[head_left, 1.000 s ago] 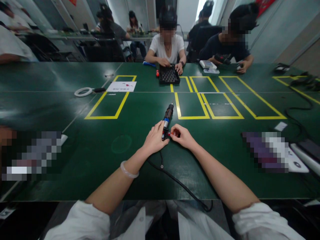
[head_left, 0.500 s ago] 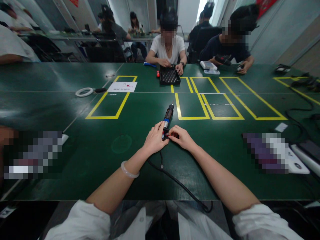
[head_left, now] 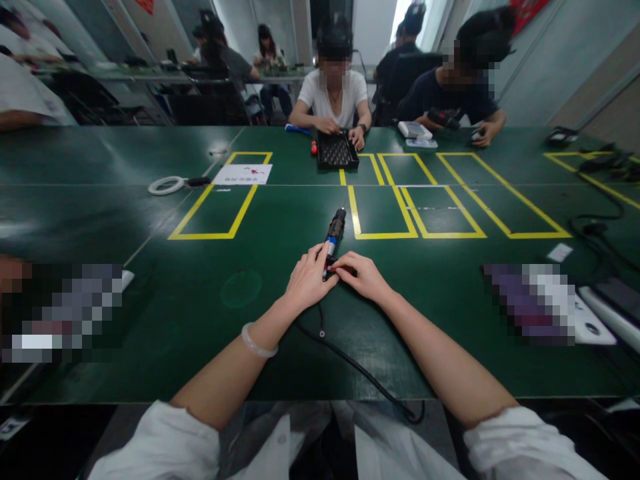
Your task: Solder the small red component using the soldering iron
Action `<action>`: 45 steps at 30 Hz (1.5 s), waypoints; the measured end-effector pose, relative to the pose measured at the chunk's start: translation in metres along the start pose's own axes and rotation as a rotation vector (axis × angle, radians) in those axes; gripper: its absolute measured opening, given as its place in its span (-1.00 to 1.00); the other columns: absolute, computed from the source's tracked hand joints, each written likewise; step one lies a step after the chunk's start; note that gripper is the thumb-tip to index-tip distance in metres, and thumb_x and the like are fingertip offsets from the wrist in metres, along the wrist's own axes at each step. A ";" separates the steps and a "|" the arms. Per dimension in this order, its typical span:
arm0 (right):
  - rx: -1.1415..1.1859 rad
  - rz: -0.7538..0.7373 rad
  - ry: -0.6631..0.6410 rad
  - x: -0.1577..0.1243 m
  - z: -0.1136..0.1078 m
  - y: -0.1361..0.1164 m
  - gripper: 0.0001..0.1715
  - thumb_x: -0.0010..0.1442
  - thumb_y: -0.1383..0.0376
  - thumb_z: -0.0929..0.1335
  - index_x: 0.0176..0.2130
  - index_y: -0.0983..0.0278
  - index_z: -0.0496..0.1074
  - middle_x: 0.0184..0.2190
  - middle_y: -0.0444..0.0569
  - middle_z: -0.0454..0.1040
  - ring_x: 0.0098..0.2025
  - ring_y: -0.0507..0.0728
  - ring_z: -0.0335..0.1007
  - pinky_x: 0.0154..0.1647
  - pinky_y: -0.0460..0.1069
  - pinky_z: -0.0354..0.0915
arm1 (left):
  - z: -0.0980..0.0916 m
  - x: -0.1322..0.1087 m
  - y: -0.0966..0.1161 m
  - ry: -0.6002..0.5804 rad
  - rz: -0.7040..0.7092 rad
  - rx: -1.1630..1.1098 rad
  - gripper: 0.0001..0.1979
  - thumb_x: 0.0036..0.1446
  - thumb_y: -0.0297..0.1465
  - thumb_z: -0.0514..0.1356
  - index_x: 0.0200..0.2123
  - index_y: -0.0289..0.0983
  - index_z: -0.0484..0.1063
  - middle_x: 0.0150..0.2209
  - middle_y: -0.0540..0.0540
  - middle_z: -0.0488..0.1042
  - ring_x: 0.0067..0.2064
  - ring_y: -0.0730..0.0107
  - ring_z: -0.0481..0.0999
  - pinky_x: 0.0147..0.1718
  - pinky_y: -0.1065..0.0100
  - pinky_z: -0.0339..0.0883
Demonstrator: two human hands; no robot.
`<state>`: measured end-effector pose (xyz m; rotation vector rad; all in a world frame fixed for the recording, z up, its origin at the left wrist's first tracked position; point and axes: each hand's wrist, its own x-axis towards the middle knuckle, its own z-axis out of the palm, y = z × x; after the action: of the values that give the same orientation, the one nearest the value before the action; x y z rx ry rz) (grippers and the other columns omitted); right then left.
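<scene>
A black and blue electric screwdriver (head_left: 335, 230) lies on the green table (head_left: 210, 313), tip pointing away from me. Its black cable (head_left: 360, 370) runs back toward me and off the table's near edge. My left hand (head_left: 309, 279) curls round the tool's near end, fingers closed on it. My right hand (head_left: 361, 275) presses against the same end from the right, fingers pinched over a small red part that is mostly hidden.
Yellow taped rectangles (head_left: 220, 213) mark the table. A white ring (head_left: 166, 185) and a white paper sheet (head_left: 243, 174) lie at the far left. Across the table a person handles a black tray (head_left: 337, 152). Cables and white devices (head_left: 595, 323) lie to the right.
My right-hand fingers have closed in over the small red part, which showed more clearly a second ago. Both hands stay at the tool's near end.
</scene>
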<state>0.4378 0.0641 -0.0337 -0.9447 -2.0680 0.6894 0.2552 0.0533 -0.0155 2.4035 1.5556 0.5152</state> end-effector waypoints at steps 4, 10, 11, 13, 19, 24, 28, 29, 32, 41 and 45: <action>0.012 0.023 0.012 -0.002 0.000 0.000 -0.83 0.27 0.32 0.29 -0.17 0.26 0.47 -0.30 -0.02 0.47 -0.35 0.06 0.37 -0.25 -0.03 0.28 | 0.000 0.000 0.002 -0.007 0.005 0.065 -0.39 0.25 -0.17 0.00 0.35 -0.12 0.03 0.30 -0.21 0.10 0.08 0.03 0.35 0.05 0.04 0.27; 0.067 0.060 0.015 -0.003 -0.001 0.001 -0.79 0.25 0.30 0.29 -0.10 0.25 0.42 -0.29 -0.05 0.49 -0.38 0.05 0.36 -0.27 -0.03 0.30 | -0.002 0.002 0.005 -0.041 -0.017 0.110 -0.51 0.27 -0.19 -0.01 0.26 -0.06 0.22 0.31 -0.18 0.08 0.07 0.00 0.33 0.05 -0.02 0.26; 0.073 0.060 0.015 -0.003 -0.001 0.001 -0.78 0.25 0.30 0.29 -0.10 0.26 0.42 -0.28 -0.05 0.49 -0.37 0.05 0.36 -0.26 -0.03 0.30 | -0.003 0.003 0.006 -0.047 -0.014 0.104 -0.50 0.27 -0.20 -0.01 0.26 -0.08 0.22 0.31 -0.20 0.08 0.08 0.00 0.32 0.06 -0.02 0.25; 0.079 0.054 0.006 -0.002 -0.001 0.001 -0.78 0.24 0.31 0.29 -0.10 0.26 0.41 -0.25 -0.04 0.49 -0.35 0.05 0.36 -0.25 -0.03 0.31 | -0.004 0.003 0.006 -0.054 -0.004 0.090 -0.50 0.27 -0.22 0.01 0.26 -0.10 0.22 0.31 -0.21 0.08 0.09 0.00 0.30 0.07 -0.03 0.24; 0.119 0.096 0.014 -0.002 -0.002 0.005 -0.76 0.22 0.31 0.30 -0.09 0.25 0.41 -0.27 -0.05 0.46 -0.34 0.04 0.35 -0.27 -0.05 0.30 | -0.006 0.002 -0.003 -0.040 0.018 0.104 -0.51 0.26 -0.24 0.03 0.25 -0.14 0.23 0.30 -0.25 0.08 0.15 -0.04 0.25 0.11 -0.05 0.21; 0.174 0.154 0.040 -0.002 -0.003 0.007 -0.79 0.22 0.28 0.30 -0.13 0.26 0.43 -0.33 -0.08 0.45 -0.38 0.02 0.33 -0.33 -0.08 0.28 | -0.017 0.001 -0.034 -0.039 -0.013 0.182 -0.49 0.27 -0.21 0.01 0.26 -0.15 0.22 0.31 -0.27 0.06 0.21 -0.08 0.21 0.11 -0.07 0.20; 0.175 0.177 0.041 -0.002 -0.001 0.008 -0.80 0.23 0.26 0.31 -0.14 0.25 0.44 -0.35 -0.10 0.45 -0.41 0.01 0.31 -0.34 -0.08 0.27 | -0.034 -0.006 -0.076 -0.055 -0.074 0.266 -0.46 0.29 -0.18 -0.05 0.29 -0.17 0.18 0.32 -0.32 0.04 0.25 -0.11 0.16 0.13 -0.08 0.17; 0.173 0.178 0.041 -0.002 -0.001 0.009 -0.80 0.23 0.25 0.31 -0.15 0.25 0.44 -0.36 -0.10 0.45 -0.41 0.01 0.31 -0.34 -0.08 0.27 | -0.039 -0.009 -0.088 -0.060 -0.092 0.286 -0.46 0.29 -0.17 -0.07 0.29 -0.17 0.17 0.32 -0.33 0.04 0.26 -0.11 0.15 0.13 -0.09 0.16; 0.172 0.181 0.044 -0.002 -0.001 0.009 -0.80 0.23 0.24 0.31 -0.17 0.26 0.45 -0.36 -0.10 0.45 -0.41 0.01 0.31 -0.34 -0.08 0.27 | -0.056 -0.019 -0.123 -0.068 -0.169 0.341 -0.43 0.29 -0.14 -0.09 0.31 -0.17 0.16 0.33 -0.32 0.04 0.25 -0.13 0.18 0.13 -0.09 0.15; 0.189 0.201 0.036 -0.001 0.000 0.009 -0.77 0.23 0.22 0.31 -0.14 0.26 0.44 -0.35 -0.10 0.45 -0.40 0.00 0.30 -0.34 -0.08 0.25 | -0.108 -0.054 -0.203 -0.152 -0.558 0.474 -0.37 0.29 -0.02 -0.25 0.34 -0.09 0.05 0.38 -0.17 -0.04 0.07 -0.10 0.28 0.01 -0.11 0.18; 0.199 0.204 0.030 -0.001 0.000 0.010 -0.76 0.23 0.21 0.31 -0.12 0.25 0.43 -0.34 -0.10 0.44 -0.40 0.00 0.29 -0.33 -0.08 0.25 | -0.119 -0.063 -0.219 -0.145 -0.666 0.487 -0.34 0.27 0.02 -0.31 0.34 -0.06 0.03 0.39 -0.14 -0.05 0.06 -0.08 0.28 0.01 -0.10 0.18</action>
<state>0.4420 0.0688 -0.0413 -1.0527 -1.8529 0.9624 0.0008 0.0855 -0.0004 1.9331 2.4531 -0.1891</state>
